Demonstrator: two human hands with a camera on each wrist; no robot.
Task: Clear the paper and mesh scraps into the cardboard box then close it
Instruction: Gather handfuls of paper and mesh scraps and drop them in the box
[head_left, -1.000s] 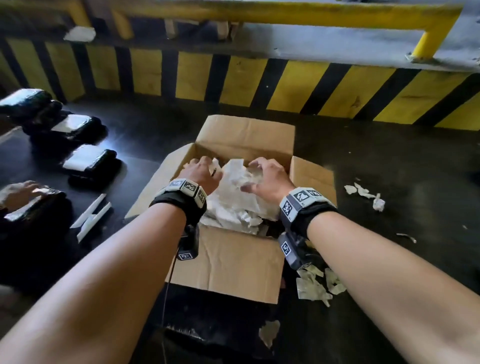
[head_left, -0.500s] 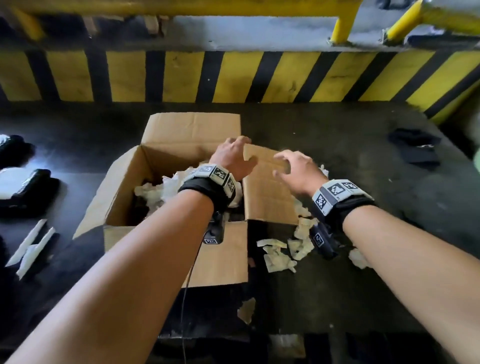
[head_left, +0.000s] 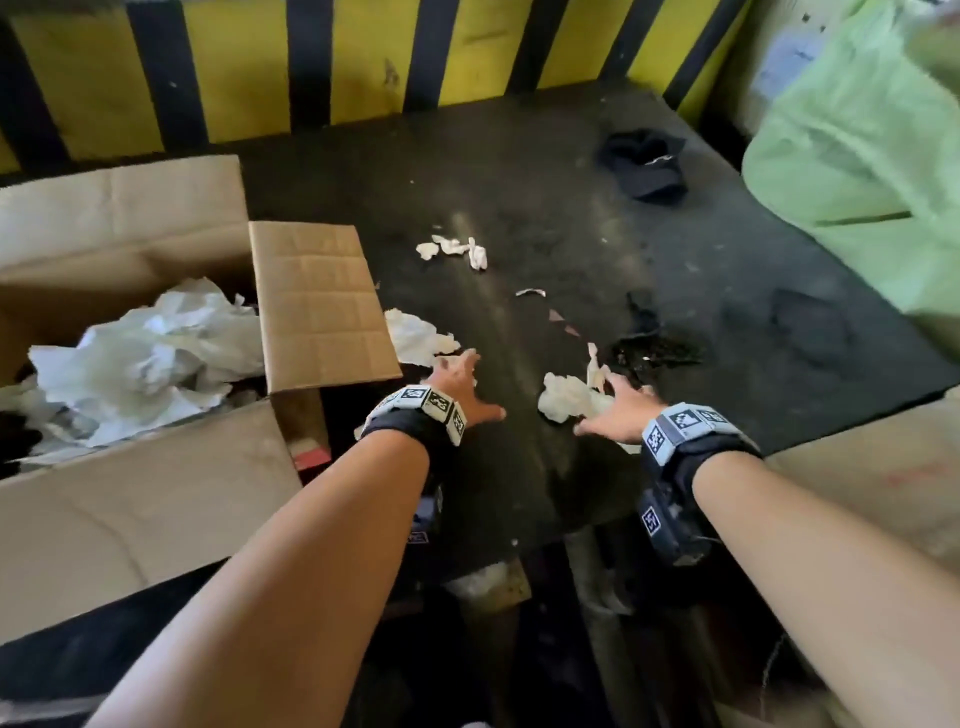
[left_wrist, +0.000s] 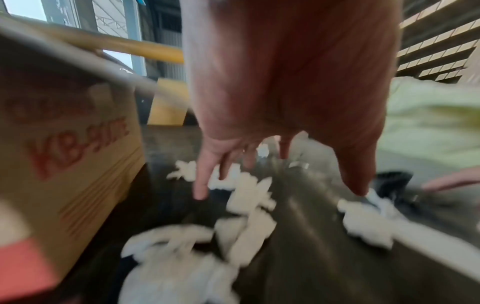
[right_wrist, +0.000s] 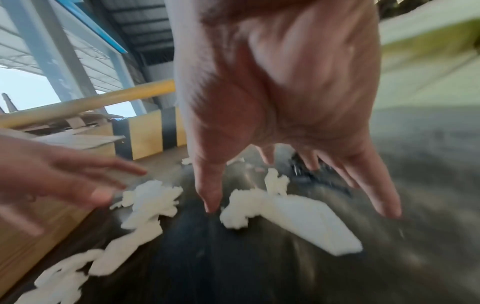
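The cardboard box (head_left: 156, 499) stands open at the left, with crumpled white paper (head_left: 145, 353) heaped inside and its right flap (head_left: 317, 306) sticking up. White paper scraps (head_left: 415, 335) lie on the dark floor beside that flap, and another clump (head_left: 563, 397) lies further right. My left hand (head_left: 460, 382) hovers just above the scraps by the flap, fingers spread and empty. My right hand (head_left: 618, 410) reaches over the other clump (right_wrist: 285, 209), its fingers splayed, holding nothing. More scraps (head_left: 457, 248) lie further out. Both wrist views are blurred.
A yellow and black striped barrier (head_left: 311, 67) runs along the back. A pale green plastic bag (head_left: 862, 156) sits at the right, a black cloth item (head_left: 647, 163) near the far edge, dark mesh debris (head_left: 649, 348) beyond my right hand, and flat cardboard (head_left: 872, 478) at the right.
Both hands left the box and swung right, down toward the scraps on the floor. The view turned right, so the box now sits at the left.
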